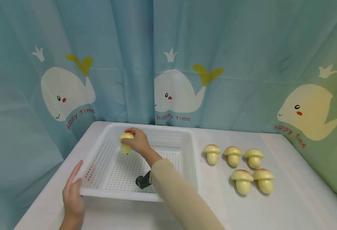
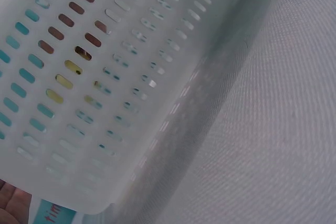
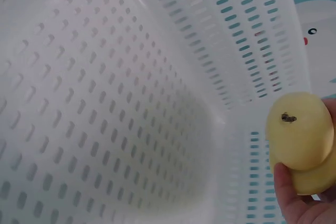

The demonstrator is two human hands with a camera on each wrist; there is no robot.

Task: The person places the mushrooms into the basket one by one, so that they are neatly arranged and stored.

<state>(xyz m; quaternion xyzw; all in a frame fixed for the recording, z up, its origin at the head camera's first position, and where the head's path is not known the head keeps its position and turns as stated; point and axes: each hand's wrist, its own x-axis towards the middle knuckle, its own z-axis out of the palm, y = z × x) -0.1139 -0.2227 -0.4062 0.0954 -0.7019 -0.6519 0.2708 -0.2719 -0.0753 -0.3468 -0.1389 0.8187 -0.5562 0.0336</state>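
My right hand point(image 1: 138, 140) holds a toy mushroom point(image 1: 126, 150), yellow with a reddish top, over the far left part of a white plastic basket point(image 1: 122, 193). In the right wrist view the mushroom point(image 3: 300, 129) has its stem end toward the camera, a dark mark on it, with the thumb point(image 3: 286, 190) against its side. My left hand point(image 1: 74, 199) is at the basket's near left corner, fingers extended along the rim. The left wrist view shows the perforated basket wall point(image 2: 100, 177) and only a bit of that hand point(image 2: 14, 203).
Several more toy mushrooms point(image 1: 242, 182) lie in two rows on the white table point(image 1: 289, 204), right of the basket. A blue curtain point(image 1: 134, 64) with whale prints hangs behind the table. A dark wrist-worn device point(image 1: 143, 181) shows under the right forearm.
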